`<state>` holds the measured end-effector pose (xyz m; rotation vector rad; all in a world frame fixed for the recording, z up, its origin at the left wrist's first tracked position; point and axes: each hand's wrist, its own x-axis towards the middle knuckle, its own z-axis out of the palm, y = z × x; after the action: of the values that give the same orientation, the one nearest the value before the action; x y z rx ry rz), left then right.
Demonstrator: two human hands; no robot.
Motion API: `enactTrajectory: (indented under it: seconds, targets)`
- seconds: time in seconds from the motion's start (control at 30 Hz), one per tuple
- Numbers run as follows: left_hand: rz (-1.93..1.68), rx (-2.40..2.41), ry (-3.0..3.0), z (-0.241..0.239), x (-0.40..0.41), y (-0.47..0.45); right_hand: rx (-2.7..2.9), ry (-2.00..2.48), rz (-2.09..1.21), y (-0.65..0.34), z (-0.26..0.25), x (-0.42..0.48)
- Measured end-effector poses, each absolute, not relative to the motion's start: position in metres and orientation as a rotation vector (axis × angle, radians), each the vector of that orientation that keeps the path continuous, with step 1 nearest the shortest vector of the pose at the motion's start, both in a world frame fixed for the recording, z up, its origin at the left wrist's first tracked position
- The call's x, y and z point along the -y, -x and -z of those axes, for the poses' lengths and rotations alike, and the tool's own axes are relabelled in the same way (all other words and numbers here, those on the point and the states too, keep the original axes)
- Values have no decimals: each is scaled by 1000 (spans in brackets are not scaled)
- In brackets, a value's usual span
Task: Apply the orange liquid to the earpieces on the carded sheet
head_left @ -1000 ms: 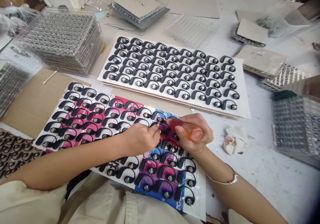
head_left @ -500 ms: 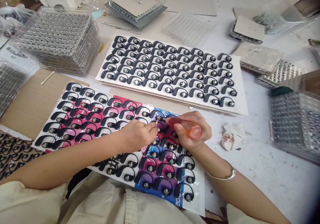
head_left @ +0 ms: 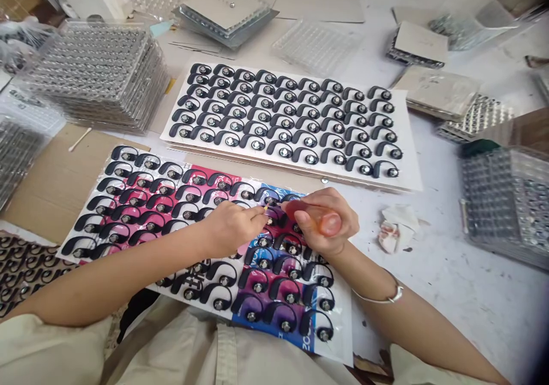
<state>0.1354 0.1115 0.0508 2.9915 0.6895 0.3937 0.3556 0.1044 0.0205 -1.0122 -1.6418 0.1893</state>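
— While both hands meet over the near sheet, what does each one hold?

— The left hand (head_left: 231,225) has its fingers pinched together on a thin stick (head_left: 262,210) with a pale tip, which points at one of the black ear-hook pieces (head_left: 274,216) on the colourful sheet (head_left: 141,202). The right hand (head_left: 328,222) is clamped around a small orange bottle (head_left: 315,216), its nozzle turned toward the same spot, just beside the stick's tip.

— Where does that sheet lie?

— Right in front of the person, on the white table (head_left: 450,270), its near edge over the lap. Rows of ear-hook pieces cover it, each with a round metallic part at one end.

— And beyond it?

— A white board (head_left: 407,139) carries more rows of the same black pieces, well apart from the hands. A crumpled tissue (head_left: 392,230) lies near the right hand. Stacks of clear plastic trays (head_left: 94,70) stand at the far left, and another stack (head_left: 501,202) at the right edge. A cotton swab (head_left: 79,139) rests on the brown cardboard (head_left: 47,185) to the left. A thin bracelet (head_left: 386,296) circles the right wrist.
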Motion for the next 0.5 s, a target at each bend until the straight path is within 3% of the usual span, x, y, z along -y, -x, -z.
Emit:
enactTrajectory:
  seconds: [0.5]
  targets:
    - [-299,-680,-2898,-50,-116,-132,1641,985,-204,-356,-22,-105]
